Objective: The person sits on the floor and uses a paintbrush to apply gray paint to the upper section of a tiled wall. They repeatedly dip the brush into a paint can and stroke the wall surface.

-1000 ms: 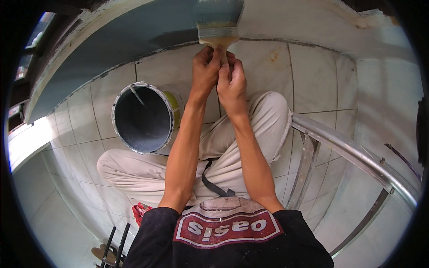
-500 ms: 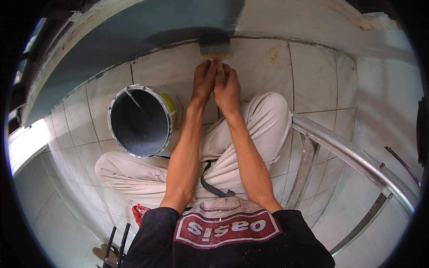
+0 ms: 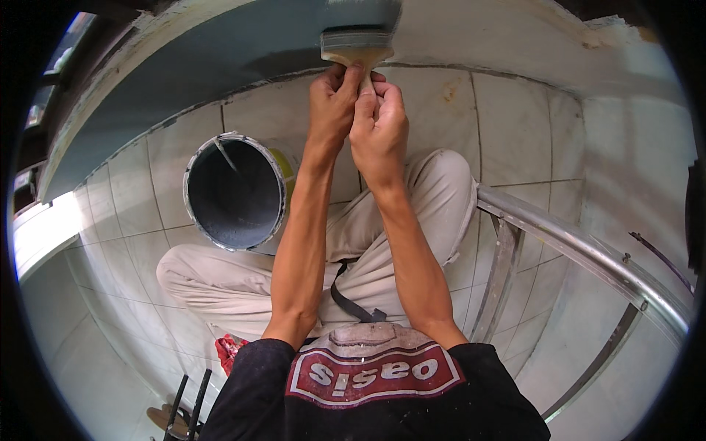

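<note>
Both my hands grip one wide paintbrush, its grey-coated bristles pressed to the low wall in front of me. My left hand is closed on the handle near the ferrule. Just behind it, my right hand wraps the lower handle. Dark grey paint covers the wall to the left of the brush, while the wall to the right is pale and uncoated. To the left of my forearms a paint bucket stands tilted towards me, its inside coated grey and a pale streak on its inner wall.
A metal ladder lies along my right side, by the right wall. My crossed legs rest on the pale floor tiles. At the lower left are a red cloth, dark bars and a brown sandal.
Both hands have carried the brush up the wall from its bottom edge by the floor. The bristles now sit higher, and more of the handle shows.
</note>
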The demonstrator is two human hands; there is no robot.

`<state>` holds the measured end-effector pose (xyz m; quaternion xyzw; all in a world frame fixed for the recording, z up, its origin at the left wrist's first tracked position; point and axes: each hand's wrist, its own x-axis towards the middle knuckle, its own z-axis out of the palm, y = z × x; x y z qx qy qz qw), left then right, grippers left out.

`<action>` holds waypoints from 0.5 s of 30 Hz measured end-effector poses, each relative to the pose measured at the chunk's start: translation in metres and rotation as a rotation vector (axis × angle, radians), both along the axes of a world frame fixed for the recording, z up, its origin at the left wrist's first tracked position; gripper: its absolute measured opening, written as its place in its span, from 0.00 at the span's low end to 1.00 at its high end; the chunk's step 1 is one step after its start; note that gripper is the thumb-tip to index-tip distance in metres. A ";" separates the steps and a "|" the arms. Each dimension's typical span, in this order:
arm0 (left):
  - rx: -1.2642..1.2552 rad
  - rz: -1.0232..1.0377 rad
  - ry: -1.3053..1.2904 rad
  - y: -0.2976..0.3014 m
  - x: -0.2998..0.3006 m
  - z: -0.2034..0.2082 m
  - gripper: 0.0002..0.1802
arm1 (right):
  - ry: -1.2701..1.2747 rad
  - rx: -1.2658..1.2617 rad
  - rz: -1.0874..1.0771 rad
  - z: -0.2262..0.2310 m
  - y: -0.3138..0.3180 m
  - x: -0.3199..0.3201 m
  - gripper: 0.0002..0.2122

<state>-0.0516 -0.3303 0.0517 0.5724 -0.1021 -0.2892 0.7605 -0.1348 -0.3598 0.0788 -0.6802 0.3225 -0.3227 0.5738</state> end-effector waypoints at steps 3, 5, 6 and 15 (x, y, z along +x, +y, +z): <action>-0.084 -0.016 0.009 0.000 -0.001 0.029 0.18 | -0.052 -0.007 0.025 0.016 0.001 -0.001 0.15; -0.091 -0.038 -0.040 0.002 0.000 0.042 0.17 | -0.093 -0.033 0.032 0.024 0.002 -0.002 0.14; -0.092 -0.045 -0.056 0.004 -0.001 0.047 0.17 | -0.114 -0.060 0.032 0.027 0.002 -0.002 0.13; -0.130 -0.045 -0.102 0.018 -0.030 0.067 0.17 | -0.178 -0.048 0.073 0.043 0.018 -0.033 0.14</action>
